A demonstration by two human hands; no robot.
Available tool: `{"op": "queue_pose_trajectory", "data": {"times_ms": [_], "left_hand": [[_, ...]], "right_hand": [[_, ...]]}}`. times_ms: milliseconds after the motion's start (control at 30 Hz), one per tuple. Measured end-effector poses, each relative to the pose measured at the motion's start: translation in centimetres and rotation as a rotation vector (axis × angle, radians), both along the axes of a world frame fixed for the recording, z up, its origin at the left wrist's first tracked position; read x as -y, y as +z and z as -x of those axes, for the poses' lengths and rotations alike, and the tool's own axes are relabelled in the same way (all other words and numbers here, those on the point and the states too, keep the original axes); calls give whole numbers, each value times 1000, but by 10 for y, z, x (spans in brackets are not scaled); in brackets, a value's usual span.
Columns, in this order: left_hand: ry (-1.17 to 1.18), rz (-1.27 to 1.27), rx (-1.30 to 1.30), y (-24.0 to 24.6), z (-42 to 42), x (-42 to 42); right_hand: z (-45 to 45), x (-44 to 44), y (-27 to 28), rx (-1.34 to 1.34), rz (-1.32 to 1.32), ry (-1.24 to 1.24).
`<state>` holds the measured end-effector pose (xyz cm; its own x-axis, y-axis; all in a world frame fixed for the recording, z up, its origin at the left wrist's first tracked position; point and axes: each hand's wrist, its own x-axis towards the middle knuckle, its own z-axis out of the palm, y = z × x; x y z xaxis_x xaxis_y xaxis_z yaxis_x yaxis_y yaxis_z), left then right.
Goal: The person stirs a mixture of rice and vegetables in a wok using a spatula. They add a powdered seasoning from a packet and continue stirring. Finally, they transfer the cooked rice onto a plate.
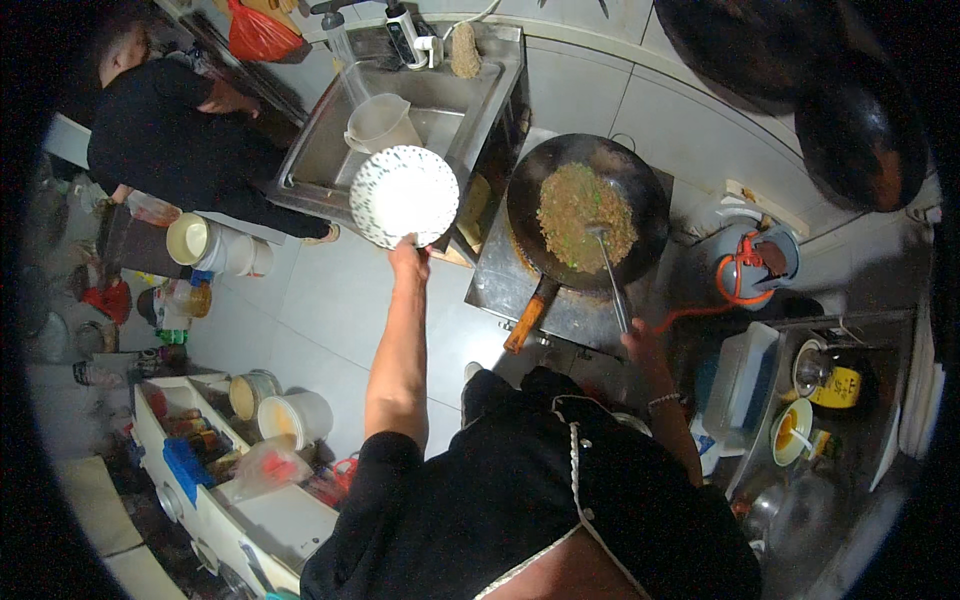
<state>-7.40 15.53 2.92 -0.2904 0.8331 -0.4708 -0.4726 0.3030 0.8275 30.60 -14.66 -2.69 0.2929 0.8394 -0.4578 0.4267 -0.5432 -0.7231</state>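
Note:
My left hand (410, 259) grips the near rim of a white plate with dark speckles (405, 196), held out over the front edge of the sink. The plate's inside is bare. My right hand (641, 339) is closed around the handle of a metal spatula (618, 289). The spatula's head rests in a heap of minced food with green bits (576, 206). That food lies in a black wok (646, 206) on a steel stove (491, 274). The wok's wooden handle (525, 324) points towards me, and no hand is on it.
Water runs from a faucet (334, 26) towards a plastic pitcher (381, 124) in the steel sink (465, 94). A person in black (172, 135) stands left of it. A gas cylinder (776, 255) with an orange hose stands right of the stove. Dark pans (859, 142) hang upper right.

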Motion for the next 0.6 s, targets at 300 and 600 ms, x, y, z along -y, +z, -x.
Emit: {"op": "queue_pose_trajectory", "data": {"times_ms": [300,600], "left_hand": [[199,-777,-1447,133,47,-67],[286,-840,-1421,138,51,-84]], "right_hand": [[5,0,-13,-318,-238,-34],[10,-13,-32,-321,60,-293]]}}
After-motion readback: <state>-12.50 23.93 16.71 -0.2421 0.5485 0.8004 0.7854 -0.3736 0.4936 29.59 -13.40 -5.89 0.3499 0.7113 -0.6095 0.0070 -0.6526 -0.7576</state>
